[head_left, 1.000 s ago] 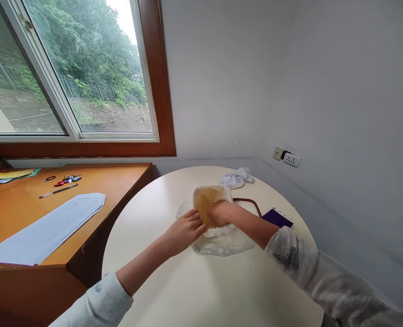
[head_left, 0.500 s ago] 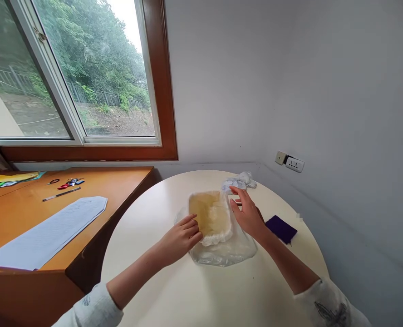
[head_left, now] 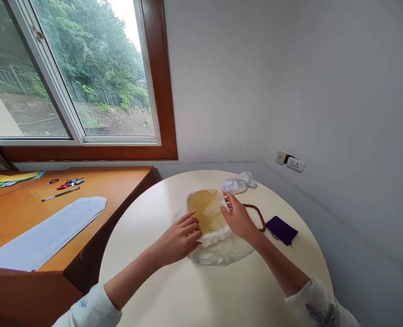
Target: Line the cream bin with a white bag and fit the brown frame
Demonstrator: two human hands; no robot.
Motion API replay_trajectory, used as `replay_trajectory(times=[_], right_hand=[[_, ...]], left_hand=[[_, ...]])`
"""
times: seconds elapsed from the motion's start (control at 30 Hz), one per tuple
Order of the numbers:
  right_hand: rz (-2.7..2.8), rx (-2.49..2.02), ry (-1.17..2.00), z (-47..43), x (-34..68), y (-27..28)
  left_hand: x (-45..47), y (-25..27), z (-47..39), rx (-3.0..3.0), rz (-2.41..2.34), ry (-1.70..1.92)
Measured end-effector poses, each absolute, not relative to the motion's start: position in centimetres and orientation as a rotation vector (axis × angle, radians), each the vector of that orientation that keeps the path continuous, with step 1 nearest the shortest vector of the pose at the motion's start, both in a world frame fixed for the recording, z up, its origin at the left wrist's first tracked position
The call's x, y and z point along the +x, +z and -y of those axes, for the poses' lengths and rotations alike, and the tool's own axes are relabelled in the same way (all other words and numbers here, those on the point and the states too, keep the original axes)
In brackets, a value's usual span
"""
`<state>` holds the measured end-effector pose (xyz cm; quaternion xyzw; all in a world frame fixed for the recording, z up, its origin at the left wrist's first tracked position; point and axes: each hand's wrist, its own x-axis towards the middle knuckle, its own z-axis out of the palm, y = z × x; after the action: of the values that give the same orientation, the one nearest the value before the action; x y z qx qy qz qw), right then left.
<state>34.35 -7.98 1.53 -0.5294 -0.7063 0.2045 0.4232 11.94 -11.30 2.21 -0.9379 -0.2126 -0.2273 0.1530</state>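
A yellowish bin point(head_left: 204, 211) stands on the round table, its opening facing up. A thin whitish plastic bag point(head_left: 218, 255) lines it, folded over the rim and spread out around its base. My left hand point(head_left: 183, 236) grips the bag at the bin's left front edge, fingers curled over the rim, thumb partly hidden. At the right rim, the thumb and fingers of my right hand point(head_left: 238, 215) close on the bag's edge. Just right of that hand lies a brown ring-shaped frame point(head_left: 261, 218), partly covered by my wrist.
A dark purple cloth point(head_left: 281, 230) lies on the right of the white round table point(head_left: 143, 222). Crumpled white plastic point(head_left: 238, 182) sits at the back. On the wooden desk point(head_left: 120, 190) at left are papers point(head_left: 48, 236), a pen point(head_left: 60, 194) and keys point(head_left: 71, 183).
My right hand has moved left and inward onto the bag at the right rim, uncovering the brown frame. The left hand has stayed at the left front edge.
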Motion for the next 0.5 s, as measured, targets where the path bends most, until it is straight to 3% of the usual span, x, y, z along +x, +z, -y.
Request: replay_trajectory(times=[0.17, 0.4, 0.5], right_hand=[[1.835, -1.352, 0.461, 8.0, 34.5, 1.1], [2.138, -1.04, -0.136, 9.0, 33.2, 2.5], [2.378, -1.088, 0.023, 7.4, 31.4, 2.4]], left_hand=[[11.6, 2.8, 11.5, -2.689, 0.682, -0.703], [11.6, 2.7, 11.4, -2.77, 0.604, -0.654], [12.1, 2.6, 11.7, -2.789, 0.557, -0.629]])
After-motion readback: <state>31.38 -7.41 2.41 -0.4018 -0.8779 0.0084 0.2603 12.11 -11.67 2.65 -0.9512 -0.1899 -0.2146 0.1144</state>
